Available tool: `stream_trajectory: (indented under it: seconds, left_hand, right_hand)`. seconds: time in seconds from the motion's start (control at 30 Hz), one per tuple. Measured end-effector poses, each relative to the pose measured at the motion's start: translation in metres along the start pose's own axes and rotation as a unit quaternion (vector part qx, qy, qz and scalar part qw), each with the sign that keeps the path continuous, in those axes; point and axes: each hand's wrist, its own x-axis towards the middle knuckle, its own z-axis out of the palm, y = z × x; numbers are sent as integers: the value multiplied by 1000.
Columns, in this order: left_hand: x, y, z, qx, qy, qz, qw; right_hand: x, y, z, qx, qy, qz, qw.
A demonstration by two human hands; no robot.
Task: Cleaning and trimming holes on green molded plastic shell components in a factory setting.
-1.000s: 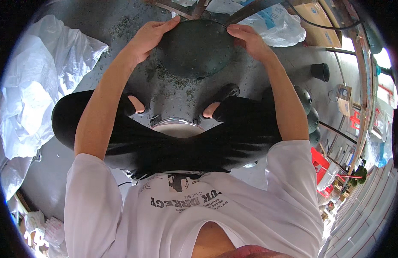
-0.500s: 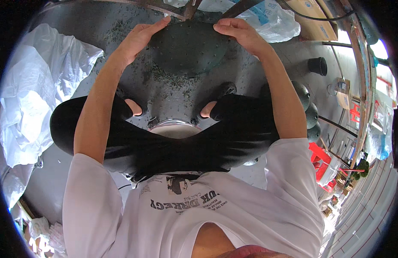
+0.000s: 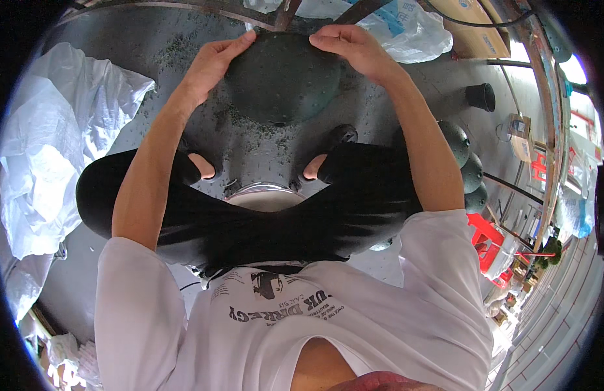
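Observation:
A large dark green ball point(image 3: 282, 81) with small knobs over its surface is in front of me, above the floor between my feet. My left hand point(image 3: 214, 65) grips its far left edge, thumb on the near side and the other fingers mostly hidden. A small whitish bit shows by that thumb tip. At the ball's far right edge, my right hand point(image 3: 354, 51) is closed, thumb pressed near the rim and fingers curled. Whether a small piece is pinched there I cannot make out.
Dark metal frame bars point(image 3: 285, 14) run just beyond the ball. White plastic sheeting point(image 3: 44, 163) lies at left. More green balls point(image 3: 471, 173) sit by my right knee. A black pot point(image 3: 481, 98), cardboard box point(image 3: 474, 29) and red stool point(image 3: 487, 244) stand at right. Green scraps litter the floor.
My right hand has shifted a little left along the ball's far edge. The ball has turned or tilted slightly, its near edge coming a bit closer to me. My left hand has barely moved.

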Motion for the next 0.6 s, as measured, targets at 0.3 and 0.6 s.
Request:
stream_trajectory:
  seconds: [0.3, 0.6]
  left_hand:
    - [5, -4, -9, -188, 102, 33, 976]
    - [15, -19, -4, 5, 93, 98, 991]
  right_hand:
    - [-6, 25, 8, -66, 30, 47, 996]
    - [4, 27, -2, -41, 81, -7, 996]
